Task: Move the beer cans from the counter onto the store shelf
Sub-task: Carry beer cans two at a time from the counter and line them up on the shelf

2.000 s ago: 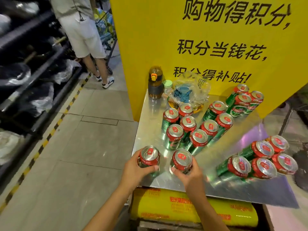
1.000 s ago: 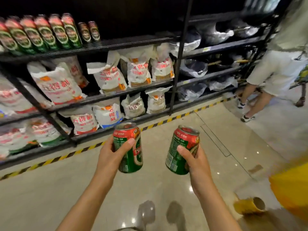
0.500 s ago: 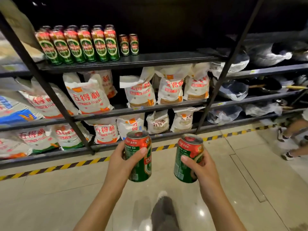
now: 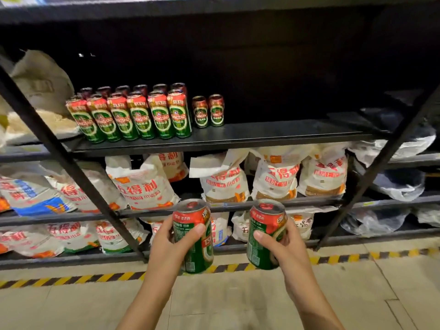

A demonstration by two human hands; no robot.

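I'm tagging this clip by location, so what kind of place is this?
Most likely a grocery store aisle: black metal shelving holds rows of beer cans, printed flour-like sacks fill the lower shelves, and yellow-black hazard tape edges the tiled floor.

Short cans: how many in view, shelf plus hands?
4. Two short cans stand right of the tall cans on the shelf; left hand and right hand grip one each. Others may be hidden.

The black shelf (image 4: 273, 134) bears two rows of tall beer cans (image 4: 133, 115) beside two short cans (image 4: 208, 111).
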